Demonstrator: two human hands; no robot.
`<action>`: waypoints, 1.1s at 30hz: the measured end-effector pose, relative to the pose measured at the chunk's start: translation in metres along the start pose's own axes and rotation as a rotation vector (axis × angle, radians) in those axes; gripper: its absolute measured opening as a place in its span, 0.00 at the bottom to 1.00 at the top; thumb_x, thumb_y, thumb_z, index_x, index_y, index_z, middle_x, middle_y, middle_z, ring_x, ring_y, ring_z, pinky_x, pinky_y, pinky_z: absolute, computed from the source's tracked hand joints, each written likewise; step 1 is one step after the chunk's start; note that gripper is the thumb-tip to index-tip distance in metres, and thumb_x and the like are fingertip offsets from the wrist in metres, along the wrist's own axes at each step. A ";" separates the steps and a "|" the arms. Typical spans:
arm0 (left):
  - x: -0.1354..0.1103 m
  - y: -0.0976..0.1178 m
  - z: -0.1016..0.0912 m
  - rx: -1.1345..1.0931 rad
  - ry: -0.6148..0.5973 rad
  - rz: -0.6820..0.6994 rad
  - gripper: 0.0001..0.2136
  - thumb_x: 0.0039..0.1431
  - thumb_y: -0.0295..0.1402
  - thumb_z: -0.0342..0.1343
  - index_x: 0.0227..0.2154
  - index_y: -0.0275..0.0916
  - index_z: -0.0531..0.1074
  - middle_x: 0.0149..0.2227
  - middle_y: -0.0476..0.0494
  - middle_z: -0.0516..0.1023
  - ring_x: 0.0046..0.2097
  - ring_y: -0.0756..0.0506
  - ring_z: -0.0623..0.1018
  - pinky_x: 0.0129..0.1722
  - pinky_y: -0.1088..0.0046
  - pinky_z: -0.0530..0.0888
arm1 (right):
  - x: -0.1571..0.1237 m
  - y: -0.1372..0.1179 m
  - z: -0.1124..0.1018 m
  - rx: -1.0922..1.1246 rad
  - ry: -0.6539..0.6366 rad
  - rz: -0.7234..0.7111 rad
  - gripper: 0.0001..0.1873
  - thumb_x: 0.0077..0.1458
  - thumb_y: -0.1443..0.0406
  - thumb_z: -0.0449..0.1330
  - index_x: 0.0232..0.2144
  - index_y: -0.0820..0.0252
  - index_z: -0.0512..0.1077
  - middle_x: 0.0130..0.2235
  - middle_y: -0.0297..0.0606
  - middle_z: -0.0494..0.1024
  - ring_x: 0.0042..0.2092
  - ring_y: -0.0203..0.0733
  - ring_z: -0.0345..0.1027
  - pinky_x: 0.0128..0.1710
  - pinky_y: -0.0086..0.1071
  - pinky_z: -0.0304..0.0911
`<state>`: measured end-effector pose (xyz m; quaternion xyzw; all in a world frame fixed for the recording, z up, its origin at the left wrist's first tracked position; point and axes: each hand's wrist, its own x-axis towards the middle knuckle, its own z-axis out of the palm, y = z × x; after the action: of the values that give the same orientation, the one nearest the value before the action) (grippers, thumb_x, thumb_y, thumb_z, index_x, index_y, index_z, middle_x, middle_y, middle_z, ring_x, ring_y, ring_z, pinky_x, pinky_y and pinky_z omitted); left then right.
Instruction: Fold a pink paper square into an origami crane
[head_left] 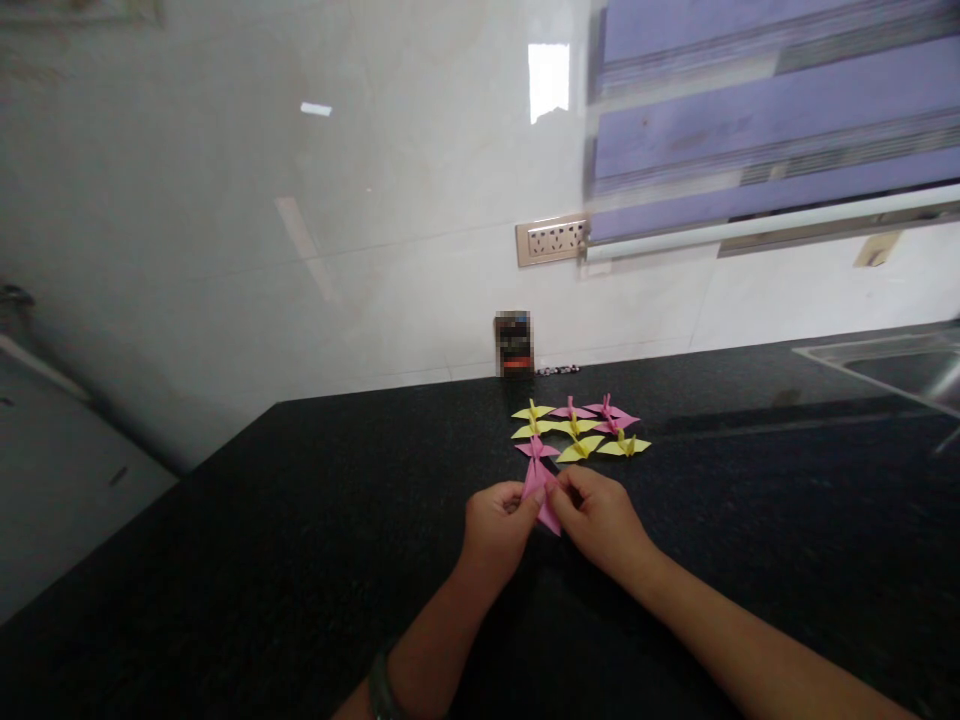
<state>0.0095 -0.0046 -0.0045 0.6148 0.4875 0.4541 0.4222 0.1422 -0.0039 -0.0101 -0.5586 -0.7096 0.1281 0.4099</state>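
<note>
Between both hands is a folded piece of pink origami paper [537,482], one pointed end up and another pointing down toward me. My left hand [496,525] pinches its left side with thumb and fingers. From the right, my right hand [600,515] pinches the other edge, its fingertips partly hidden. Just beyond the hands, several folded paper cranes stand in rough rows: a pink crane [537,449] is nearest the held paper, with a yellow crane [579,449] and another yellow crane [625,447] to its right. More pink and yellow ones sit behind.
A black countertop [300,540] meets a pale tiled wall. Against the wall stand a small blurred-out box [514,343] and a beaded strand [559,370]. A socket panel [553,240] is above, a purple blind [750,120] upper right, and a sink [892,350] at far right.
</note>
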 end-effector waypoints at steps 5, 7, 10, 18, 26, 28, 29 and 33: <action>-0.003 -0.001 0.000 0.120 0.059 0.076 0.14 0.46 0.40 0.49 0.20 0.35 0.72 0.17 0.49 0.69 0.21 0.52 0.66 0.19 0.79 0.59 | 0.000 -0.001 0.002 -0.046 -0.013 0.018 0.09 0.45 0.66 0.50 0.16 0.59 0.61 0.18 0.32 0.64 0.21 0.33 0.57 0.22 0.26 0.50; -0.002 -0.001 0.000 0.139 0.089 0.078 0.14 0.45 0.40 0.49 0.19 0.35 0.72 0.16 0.50 0.68 0.20 0.52 0.65 0.19 0.80 0.59 | -0.001 -0.002 0.003 -0.014 -0.021 0.035 0.07 0.44 0.66 0.50 0.17 0.59 0.61 0.18 0.31 0.64 0.21 0.33 0.56 0.22 0.26 0.50; 0.000 -0.001 -0.001 0.101 0.131 0.025 0.13 0.45 0.39 0.50 0.18 0.34 0.70 0.15 0.50 0.67 0.19 0.53 0.65 0.18 0.80 0.58 | -0.002 -0.003 0.003 0.142 -0.051 0.063 0.05 0.44 0.66 0.52 0.19 0.60 0.62 0.18 0.30 0.63 0.21 0.32 0.55 0.20 0.25 0.50; 0.002 -0.001 0.000 -0.190 0.034 -0.115 0.14 0.44 0.41 0.51 0.21 0.32 0.70 0.15 0.50 0.66 0.16 0.55 0.61 0.15 0.80 0.56 | 0.003 -0.001 0.002 0.855 -0.215 0.318 0.14 0.49 0.56 0.48 0.27 0.61 0.64 0.19 0.28 0.61 0.17 0.28 0.53 0.16 0.23 0.52; 0.003 -0.008 -0.001 -0.217 0.003 -0.117 0.13 0.44 0.40 0.52 0.23 0.32 0.70 0.17 0.49 0.68 0.19 0.54 0.64 0.17 0.80 0.59 | 0.001 0.000 0.005 0.853 -0.250 0.325 0.13 0.47 0.58 0.52 0.25 0.63 0.66 0.18 0.28 0.62 0.17 0.27 0.51 0.14 0.22 0.50; 0.003 -0.009 -0.002 -0.226 0.002 -0.115 0.13 0.44 0.39 0.53 0.22 0.32 0.70 0.16 0.50 0.66 0.19 0.54 0.64 0.18 0.80 0.59 | 0.001 0.000 0.006 0.826 -0.234 0.321 0.13 0.47 0.58 0.52 0.25 0.63 0.65 0.18 0.29 0.62 0.17 0.27 0.51 0.14 0.22 0.50; 0.003 -0.010 -0.001 -0.237 -0.007 -0.122 0.12 0.44 0.39 0.53 0.21 0.32 0.70 0.16 0.50 0.66 0.19 0.54 0.64 0.18 0.79 0.60 | 0.001 0.000 0.007 0.815 -0.225 0.321 0.12 0.47 0.58 0.52 0.25 0.64 0.65 0.19 0.29 0.63 0.17 0.27 0.52 0.14 0.22 0.50; 0.002 -0.009 0.000 -0.297 -0.047 -0.181 0.13 0.44 0.39 0.53 0.25 0.31 0.70 0.18 0.48 0.69 0.19 0.53 0.67 0.20 0.78 0.64 | 0.001 0.000 0.007 0.798 -0.219 0.331 0.12 0.46 0.59 0.52 0.23 0.63 0.65 0.18 0.29 0.64 0.17 0.27 0.53 0.15 0.22 0.50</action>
<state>0.0079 -0.0011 -0.0124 0.5096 0.4584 0.4665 0.5590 0.1375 -0.0011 -0.0140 -0.4457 -0.5448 0.5145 0.4898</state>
